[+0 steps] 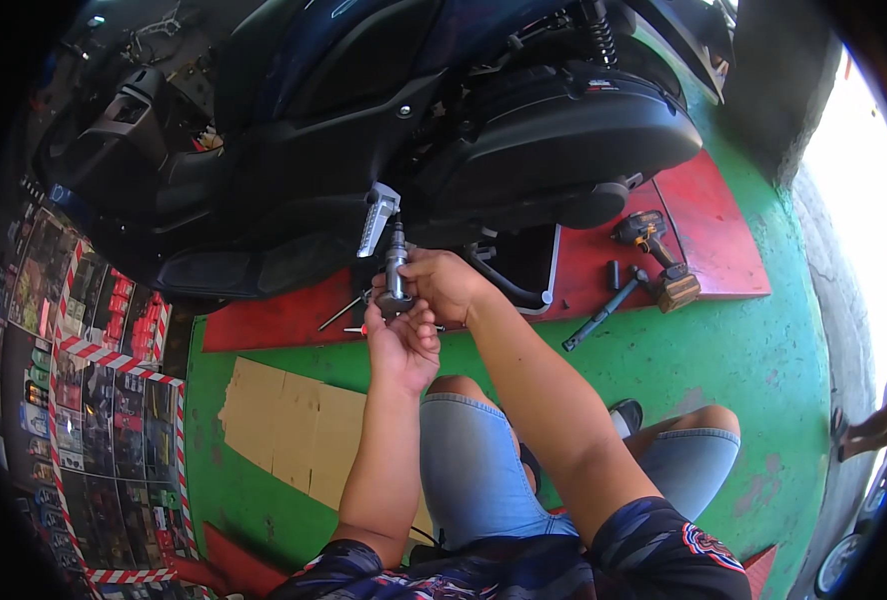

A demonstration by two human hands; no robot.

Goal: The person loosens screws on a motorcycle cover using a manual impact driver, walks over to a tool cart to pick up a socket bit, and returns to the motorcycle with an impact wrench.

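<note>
A silver cylindrical hand tool (396, 268) stands nearly upright in front of the scooter, its narrow tip at the silver folding footpeg (378, 215). My right hand (446, 285) is closed around the side of the tool, with thumb and fingers on its body. Below it, my left hand (404, 345) has its fingers curled at the tool's dark round lower end. The footpeg juts from the side of the dark scooter (324, 160). Whether the tip is seated in a fastener is too small to tell.
A cordless impact wrench (649, 240) lies on the red platform (724, 220) at right, beside a black socket (613, 273) and a long-handled ratchet (604, 312). Flattened cardboard (294, 420) lies on the green floor (764, 400). A display case (114, 420) with striped tape stands at left.
</note>
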